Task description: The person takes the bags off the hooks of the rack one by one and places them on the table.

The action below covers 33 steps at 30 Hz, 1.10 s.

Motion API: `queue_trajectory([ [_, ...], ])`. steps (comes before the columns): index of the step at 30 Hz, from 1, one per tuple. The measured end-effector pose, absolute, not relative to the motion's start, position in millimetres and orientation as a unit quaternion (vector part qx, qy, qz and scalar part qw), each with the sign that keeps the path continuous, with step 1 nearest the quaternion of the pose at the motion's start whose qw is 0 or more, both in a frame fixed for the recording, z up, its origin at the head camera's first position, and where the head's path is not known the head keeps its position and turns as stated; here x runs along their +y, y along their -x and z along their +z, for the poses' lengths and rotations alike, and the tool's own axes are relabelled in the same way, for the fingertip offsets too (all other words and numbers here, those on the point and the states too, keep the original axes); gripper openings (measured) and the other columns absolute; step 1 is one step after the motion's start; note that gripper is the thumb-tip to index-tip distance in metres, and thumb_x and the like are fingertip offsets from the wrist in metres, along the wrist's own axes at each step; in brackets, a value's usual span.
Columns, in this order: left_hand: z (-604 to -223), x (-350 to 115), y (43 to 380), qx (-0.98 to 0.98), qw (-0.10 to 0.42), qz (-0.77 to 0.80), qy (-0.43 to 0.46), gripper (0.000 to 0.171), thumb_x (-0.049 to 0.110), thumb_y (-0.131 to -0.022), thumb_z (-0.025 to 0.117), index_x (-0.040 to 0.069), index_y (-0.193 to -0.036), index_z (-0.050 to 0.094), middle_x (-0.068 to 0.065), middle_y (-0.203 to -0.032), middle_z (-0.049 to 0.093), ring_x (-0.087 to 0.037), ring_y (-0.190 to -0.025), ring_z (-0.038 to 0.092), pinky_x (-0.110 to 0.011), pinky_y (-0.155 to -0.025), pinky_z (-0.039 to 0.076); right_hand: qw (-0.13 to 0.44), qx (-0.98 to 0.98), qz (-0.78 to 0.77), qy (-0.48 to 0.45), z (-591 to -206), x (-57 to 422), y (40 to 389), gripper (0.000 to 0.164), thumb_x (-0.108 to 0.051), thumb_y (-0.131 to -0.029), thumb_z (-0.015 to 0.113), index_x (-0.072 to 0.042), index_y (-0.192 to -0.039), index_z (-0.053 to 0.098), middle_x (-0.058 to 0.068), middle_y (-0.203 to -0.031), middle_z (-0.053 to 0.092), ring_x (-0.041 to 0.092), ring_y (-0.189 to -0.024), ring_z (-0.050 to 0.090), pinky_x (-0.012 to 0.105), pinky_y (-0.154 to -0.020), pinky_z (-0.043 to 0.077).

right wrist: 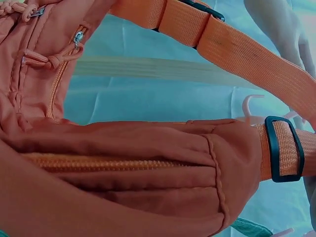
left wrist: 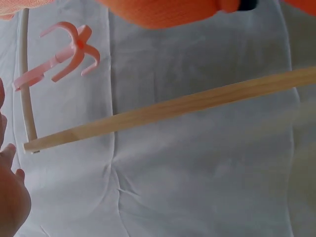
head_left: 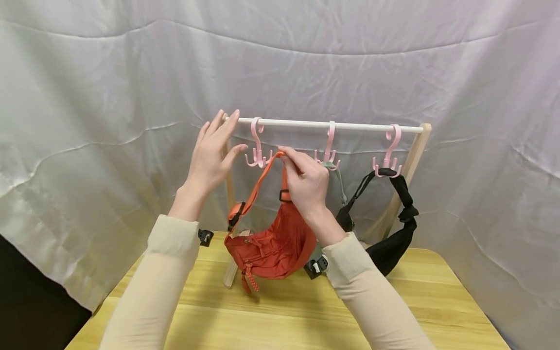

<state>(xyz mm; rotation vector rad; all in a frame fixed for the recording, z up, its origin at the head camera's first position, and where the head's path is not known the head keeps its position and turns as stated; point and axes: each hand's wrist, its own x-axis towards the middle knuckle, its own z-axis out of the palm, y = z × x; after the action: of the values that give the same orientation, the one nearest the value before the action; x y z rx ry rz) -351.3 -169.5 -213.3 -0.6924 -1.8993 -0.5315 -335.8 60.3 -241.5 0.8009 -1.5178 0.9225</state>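
A red-orange sling bag point(head_left: 273, 243) with an orange webbing strap point(head_left: 259, 187) hangs from my right hand point(head_left: 308, 182), which pinches the strap near its top. In the right wrist view, the bag's zipper point(right wrist: 118, 163) and black strap slider point(right wrist: 284, 149) show up close. My left hand point(head_left: 212, 153) is raised at the left end of the white rail point(head_left: 297, 123), fingers straight and thumb spread, holding nothing. Between the hands, a pink hook point(head_left: 258, 146) hangs on the rail, its prongs just left of the strap's top. That hook point(left wrist: 71, 54) also shows in the left wrist view.
A second pink hook point(head_left: 329, 143) carries a grey-green strap point(head_left: 342, 187), mostly behind the right hand. On the third pink hook point(head_left: 391, 150) hangs a black bag point(head_left: 393, 248). Wooden posts point(head_left: 417, 148) support the rail. Below is a wood-grain table point(head_left: 262, 325); grey curtains point(head_left: 306, 43) surround it.
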Motion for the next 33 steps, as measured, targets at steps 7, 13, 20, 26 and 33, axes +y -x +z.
queue_trajectory([
  [7, -233, -175, 343, -0.756, 0.527, -0.249, 0.299, 0.070, 0.052, -0.104, 0.051, 0.005, -0.155, 0.048, -0.010, -0.156, 0.051, -0.033, -0.153, 0.035, -0.049, -0.128, 0.019, 0.564, -0.645, 0.396, -0.329, -246, 62, 335, 0.015, -0.012, -0.096, 0.076, -0.005, -0.109, 0.082, 0.009, -0.092, 0.079, 0.019, -0.067, 0.069, 0.033, -0.058, 0.051],
  [13, -252, -179, 336, -0.747, 0.532, -0.277, 0.288, 0.073, 0.057, -0.104, 0.048, 0.005, -0.155, 0.048, -0.011, -0.154, 0.053, -0.034, -0.152, 0.036, -0.052, -0.127, 0.018, 0.559, -0.637, 0.416, -0.330, -250, 64, 334, 0.015, -0.010, -0.096, 0.076, -0.005, -0.108, 0.082, 0.010, -0.092, 0.079, 0.019, -0.066, 0.068, 0.029, -0.058, 0.048],
  [20, -275, -186, 328, -0.750, 0.529, -0.291, 0.271, 0.073, 0.058, -0.105, 0.048, 0.007, -0.157, 0.046, -0.013, -0.153, 0.054, -0.033, -0.151, 0.038, -0.054, -0.127, 0.020, 0.557, -0.623, 0.440, -0.328, -252, 65, 333, 0.016, -0.009, -0.094, 0.078, -0.003, -0.108, 0.082, 0.010, -0.095, 0.080, 0.021, -0.072, 0.073, 0.024, -0.062, 0.049],
  [26, -296, -192, 322, -0.757, 0.522, -0.292, 0.265, 0.073, 0.058, -0.104, 0.047, 0.008, -0.157, 0.046, -0.013, -0.153, 0.054, -0.033, -0.151, 0.039, -0.055, -0.126, 0.020, 0.552, -0.615, 0.462, -0.322, -254, 66, 331, 0.016, -0.007, -0.093, 0.078, -0.001, -0.108, 0.082, 0.011, -0.097, 0.080, 0.022, -0.075, 0.074, 0.018, -0.063, 0.050],
  [33, -316, -196, 313, -0.757, 0.517, -0.304, 0.259, 0.073, 0.057, -0.104, 0.048, 0.007, -0.157, 0.046, -0.013, -0.155, 0.052, -0.040, -0.148, 0.041, -0.056, -0.126, 0.021, 0.539, -0.613, 0.478, -0.323, -256, 67, 328, 0.017, -0.007, -0.094, 0.077, 0.001, -0.108, 0.081, 0.014, -0.097, 0.079, 0.023, -0.073, 0.073, 0.015, -0.060, 0.048],
])
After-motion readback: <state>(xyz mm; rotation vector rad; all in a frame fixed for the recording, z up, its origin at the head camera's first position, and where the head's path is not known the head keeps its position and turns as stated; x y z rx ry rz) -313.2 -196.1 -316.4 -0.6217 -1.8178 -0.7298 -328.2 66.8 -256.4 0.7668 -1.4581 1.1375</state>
